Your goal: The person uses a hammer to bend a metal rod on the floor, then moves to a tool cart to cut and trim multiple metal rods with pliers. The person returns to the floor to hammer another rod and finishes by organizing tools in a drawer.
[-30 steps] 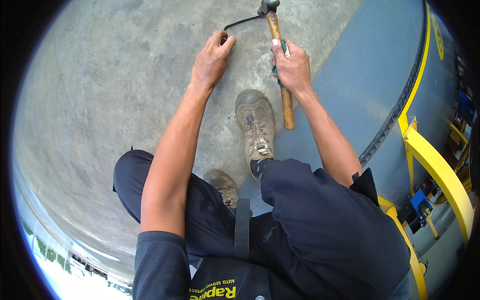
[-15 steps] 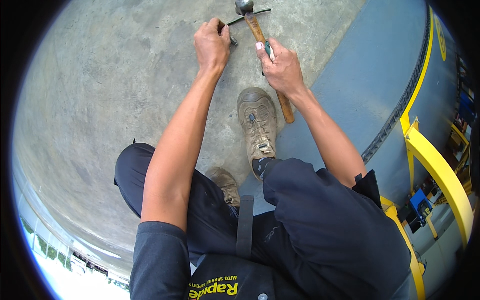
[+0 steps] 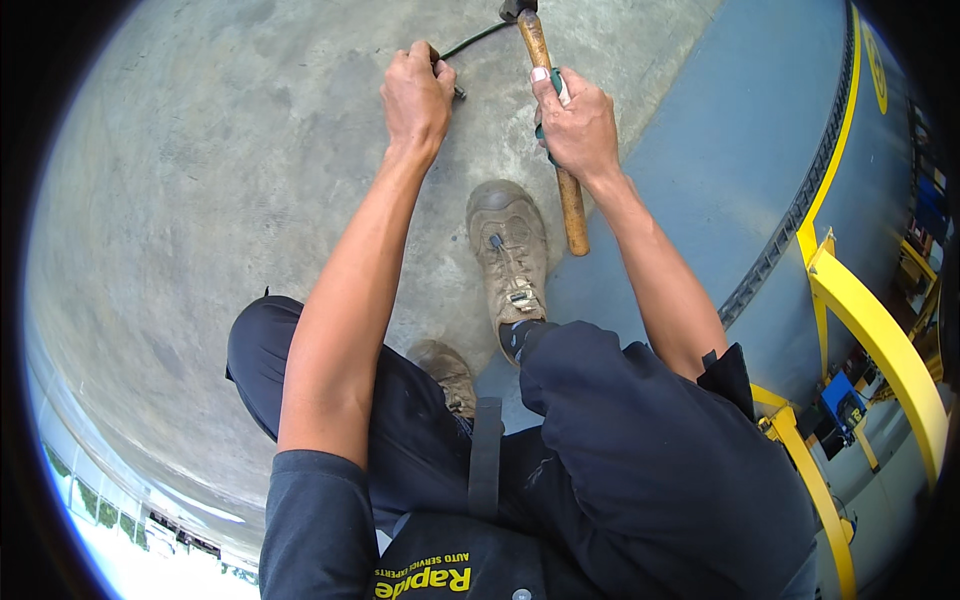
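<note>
I crouch over a concrete floor (image 3: 200, 200). My right hand (image 3: 578, 125) grips the wooden handle of a hammer (image 3: 560, 170), whose metal head is at the top edge of the view. My left hand (image 3: 415, 95) pinches one end of a thin dark metal rod (image 3: 475, 40) that lies on the concrete and runs up toward the hammer head. The rod's far end is at the hammer head, near the rim of the view. My two worn tan boots (image 3: 510, 255) stand below the hands.
A blue painted floor area (image 3: 740, 170) with a yellow stripe lies to the right. Yellow metal framing (image 3: 870, 330) stands at the right edge, with small blue items behind it. Bare concrete stretches to the left.
The hammer head has dropped from a raised position to the rod's far end. My left hand has kept hold of the rod on the floor.
</note>
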`<state>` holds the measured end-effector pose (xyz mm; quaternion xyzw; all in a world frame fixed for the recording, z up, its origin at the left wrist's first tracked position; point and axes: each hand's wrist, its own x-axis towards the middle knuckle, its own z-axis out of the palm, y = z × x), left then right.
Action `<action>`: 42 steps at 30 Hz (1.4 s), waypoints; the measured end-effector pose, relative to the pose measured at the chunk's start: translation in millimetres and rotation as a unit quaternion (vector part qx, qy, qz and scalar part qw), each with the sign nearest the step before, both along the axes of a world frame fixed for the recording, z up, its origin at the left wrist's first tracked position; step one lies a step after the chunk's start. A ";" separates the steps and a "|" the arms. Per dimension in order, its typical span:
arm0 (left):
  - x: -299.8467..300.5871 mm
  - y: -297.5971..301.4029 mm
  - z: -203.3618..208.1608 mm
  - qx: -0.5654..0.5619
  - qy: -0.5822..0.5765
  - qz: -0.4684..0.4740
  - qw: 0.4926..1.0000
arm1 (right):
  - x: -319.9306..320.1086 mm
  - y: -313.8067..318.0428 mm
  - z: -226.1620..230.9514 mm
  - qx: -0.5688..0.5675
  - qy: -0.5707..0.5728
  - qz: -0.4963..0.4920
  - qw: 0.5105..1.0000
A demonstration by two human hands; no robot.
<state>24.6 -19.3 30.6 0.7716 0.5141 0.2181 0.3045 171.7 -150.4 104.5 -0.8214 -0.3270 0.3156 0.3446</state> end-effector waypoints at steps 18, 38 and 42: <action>-1.0 1.5 4.9 0.006 0.037 -0.037 0.999 | 11.1 -15.1 -9.9 -0.023 -0.058 0.021 0.998; 0.1 -1.3 11.6 -0.020 0.022 -0.030 0.999 | -19.9 -19.3 -7.4 -0.035 -0.005 0.081 0.996; -0.6 0.2 11.1 -0.042 0.008 -0.031 0.999 | -18.1 -18.3 -7.5 -0.056 -0.017 0.084 0.995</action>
